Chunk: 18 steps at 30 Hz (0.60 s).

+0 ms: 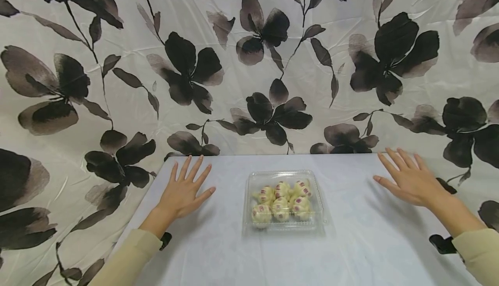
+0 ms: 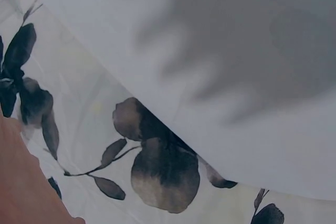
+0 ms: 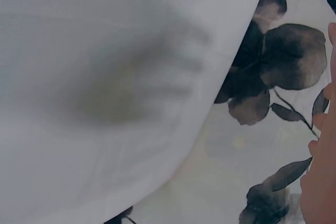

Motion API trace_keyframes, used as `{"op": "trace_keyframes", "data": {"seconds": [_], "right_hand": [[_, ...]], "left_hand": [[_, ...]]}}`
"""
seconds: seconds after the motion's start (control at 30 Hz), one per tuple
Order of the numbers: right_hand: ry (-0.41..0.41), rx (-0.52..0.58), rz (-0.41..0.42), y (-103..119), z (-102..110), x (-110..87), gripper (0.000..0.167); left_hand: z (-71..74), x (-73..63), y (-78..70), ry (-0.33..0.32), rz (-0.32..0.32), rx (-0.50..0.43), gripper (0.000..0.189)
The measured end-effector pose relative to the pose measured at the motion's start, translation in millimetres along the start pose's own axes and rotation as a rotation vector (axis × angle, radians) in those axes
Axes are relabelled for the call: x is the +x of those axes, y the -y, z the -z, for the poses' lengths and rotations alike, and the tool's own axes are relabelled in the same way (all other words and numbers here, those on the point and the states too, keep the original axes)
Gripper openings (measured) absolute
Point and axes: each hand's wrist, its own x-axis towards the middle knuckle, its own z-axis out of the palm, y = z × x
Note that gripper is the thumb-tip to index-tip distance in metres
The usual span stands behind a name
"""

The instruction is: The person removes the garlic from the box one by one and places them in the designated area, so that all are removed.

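A clear plastic box (image 1: 283,224) with its lid down sits in the middle of the white table. Inside it lie several pale yellow, roundish pieces (image 1: 281,208) with purple-red marks, set in two rows. To the box's left, my left hand (image 1: 183,194) is held over the table with fingers straight and spread. On the far side, my right hand (image 1: 411,183) is spread the same way over the table's right part. Both hands are apart from the box and hold nothing. Only an edge of each hand shows in its wrist view.
The white table (image 1: 218,255) ends at a straight back edge. Behind it and along its sides hangs a pale cloth (image 1: 230,73) printed with dark flowers. Soft shadows of the hands fall on the tabletop. A small black piece (image 1: 442,244) shows at the right wrist.
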Motion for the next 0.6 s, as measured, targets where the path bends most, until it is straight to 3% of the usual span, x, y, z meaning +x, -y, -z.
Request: {"op": "trace_keyframes", "data": {"seconds": [0.3, 0.6], "right_hand": [[-0.026, 0.024, 0.06, 11.9, 0.7, -1.1, 0.081], [-0.13, 0.062, 0.147, 20.8, -5.5, -1.1, 0.081]], "left_hand": [[0.1, -3.7, -10.3, -0.005, -0.017, -0.07, 0.077], [-0.4, -6.1, -20.1, -0.028, -0.015, -0.145, 0.077]]}}
